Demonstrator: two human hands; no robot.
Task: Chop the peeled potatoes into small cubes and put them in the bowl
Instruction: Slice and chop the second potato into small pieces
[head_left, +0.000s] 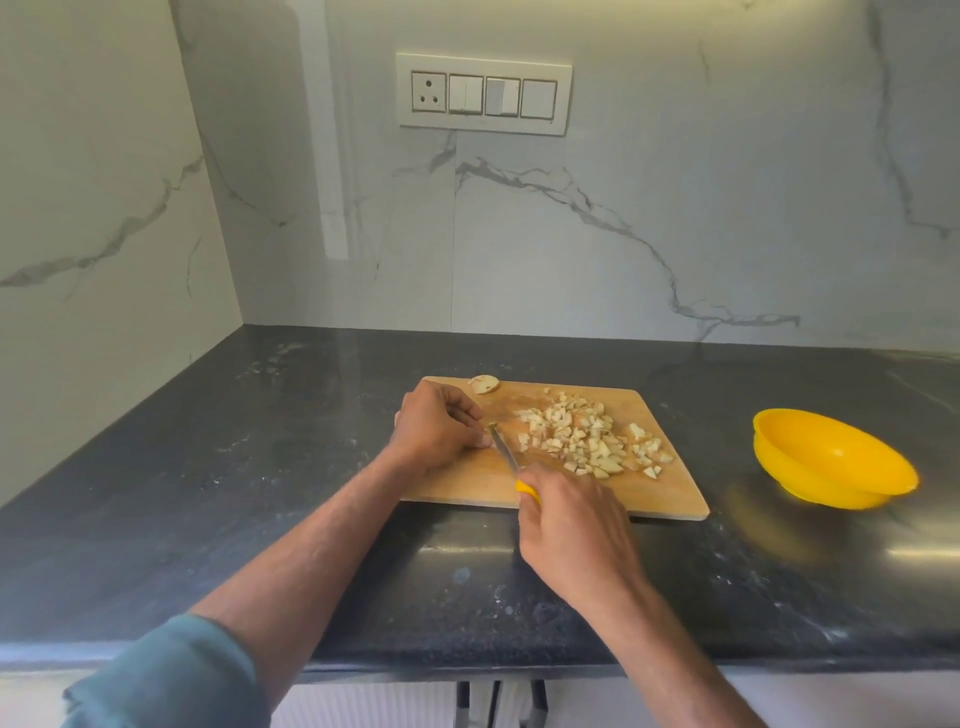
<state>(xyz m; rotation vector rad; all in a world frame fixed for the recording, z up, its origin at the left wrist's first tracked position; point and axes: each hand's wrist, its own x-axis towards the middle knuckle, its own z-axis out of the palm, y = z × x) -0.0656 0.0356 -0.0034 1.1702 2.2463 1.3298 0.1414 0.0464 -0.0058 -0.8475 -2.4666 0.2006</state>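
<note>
Knife in right hand, over board

A dark stone counter bears a wooden board and yellow bowl.

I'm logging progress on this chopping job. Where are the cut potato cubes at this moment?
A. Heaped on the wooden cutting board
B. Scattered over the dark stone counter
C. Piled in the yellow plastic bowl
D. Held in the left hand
A: the pale potato cubes lie heaped on the rectangular wooden cutting board, while the round yellow plastic bowl to its right holds none.
</note>
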